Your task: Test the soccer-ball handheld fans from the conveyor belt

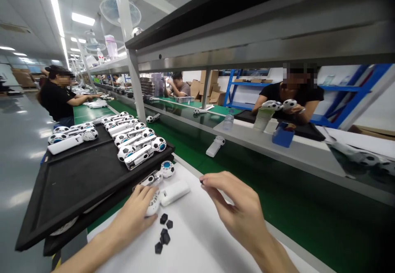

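Note:
My left hand (138,211) is closed around the round head of a white soccer-ball device (175,192), whose flat white handle points right over the white work surface. Between the thumb and index fingertip of my right hand (236,205) a small black piece (202,180) is pinched, mostly covered by the fingers. Several loose black pentagon pieces (165,236) lie on the white surface just below the device. Behind my left hand rests another device with a blue-centred ball head (167,169) and a clear, open-looking body.
Left of me, a black tray (83,186) carries rows of soccer-ball devices (138,155) and overlaps another tray beneath. Beyond runs a green conveyor belt (191,141) with a white device (215,146) on it. A shelf crosses overhead. Co-workers sit opposite and at the left.

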The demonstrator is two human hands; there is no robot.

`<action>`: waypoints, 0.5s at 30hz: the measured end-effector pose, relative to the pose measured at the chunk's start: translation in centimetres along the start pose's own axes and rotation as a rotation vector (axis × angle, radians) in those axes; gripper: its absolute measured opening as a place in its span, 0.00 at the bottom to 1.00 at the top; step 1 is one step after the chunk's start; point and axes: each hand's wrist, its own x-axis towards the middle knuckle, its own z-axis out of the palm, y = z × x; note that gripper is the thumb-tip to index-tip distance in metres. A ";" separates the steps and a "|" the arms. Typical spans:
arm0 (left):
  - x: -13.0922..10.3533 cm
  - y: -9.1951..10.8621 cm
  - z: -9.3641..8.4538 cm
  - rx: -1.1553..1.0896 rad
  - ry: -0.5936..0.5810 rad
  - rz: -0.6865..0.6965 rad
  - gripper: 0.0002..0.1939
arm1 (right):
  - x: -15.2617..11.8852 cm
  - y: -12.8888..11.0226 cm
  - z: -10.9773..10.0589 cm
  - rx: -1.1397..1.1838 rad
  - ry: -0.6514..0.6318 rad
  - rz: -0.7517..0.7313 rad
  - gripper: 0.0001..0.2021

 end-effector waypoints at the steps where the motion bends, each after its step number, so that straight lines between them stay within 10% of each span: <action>1: 0.2 0.1 -0.3 -0.024 -0.007 0.005 0.27 | -0.1 0.2 0.2 0.013 -0.004 0.048 0.11; 8: 1.9 3.8 -5.0 -0.469 0.079 0.012 0.20 | 0.5 -1.6 0.7 0.245 -0.132 0.338 0.05; 15: 3.9 11.1 -7.9 -0.724 -0.126 0.303 0.22 | 1.8 -4.3 -0.7 0.189 -0.138 0.471 0.04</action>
